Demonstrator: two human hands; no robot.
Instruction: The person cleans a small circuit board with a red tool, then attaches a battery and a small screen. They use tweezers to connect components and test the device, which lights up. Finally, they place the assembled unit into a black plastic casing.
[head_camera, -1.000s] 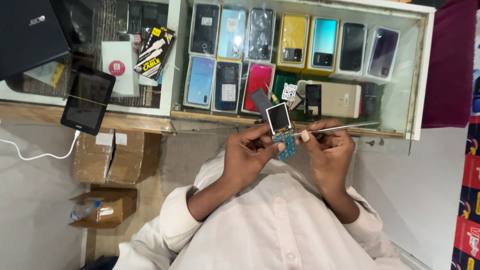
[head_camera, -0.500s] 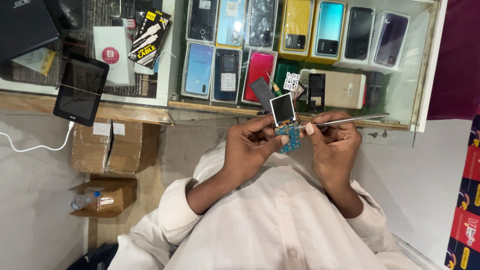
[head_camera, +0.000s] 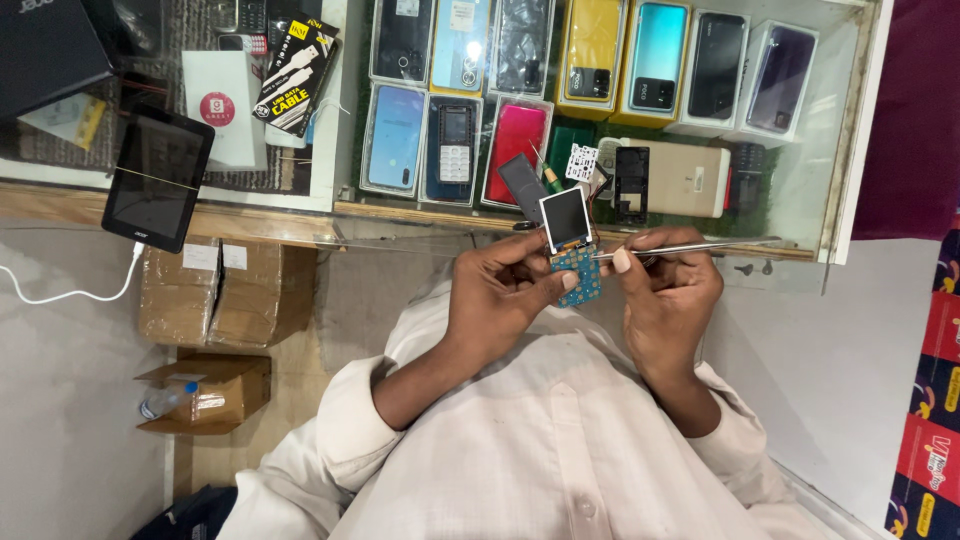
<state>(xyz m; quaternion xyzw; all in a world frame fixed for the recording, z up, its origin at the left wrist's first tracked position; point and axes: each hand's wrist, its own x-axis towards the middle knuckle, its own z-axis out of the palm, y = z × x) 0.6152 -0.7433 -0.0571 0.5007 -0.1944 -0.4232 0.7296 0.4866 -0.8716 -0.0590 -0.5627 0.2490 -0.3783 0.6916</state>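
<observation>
My left hand (head_camera: 505, 295) grips a small blue phone circuit board (head_camera: 577, 275) with a square screen (head_camera: 565, 219) attached at its top. My right hand (head_camera: 665, 295) pinches a pair of thin metal tweezers (head_camera: 690, 247), whose tip touches the board just under the screen. Both hands are held over the front edge of a glass display counter (head_camera: 420, 215). Loose phone parts, a dark cover (head_camera: 522, 186) and a small white keypad piece (head_camera: 582, 162), lie on the glass just beyond the screen.
Several boxed and bare phones (head_camera: 600, 60) fill the glass case. A black tablet (head_camera: 158, 178) with a white cable (head_camera: 60, 292) rests at the left. Cardboard boxes (head_camera: 225, 295) and a plastic bottle (head_camera: 165, 400) sit on the floor below. A white wall (head_camera: 850, 370) stands at the right.
The view has shifted slightly. My hands stay together on the board, with the tweezers still at its top edge.
</observation>
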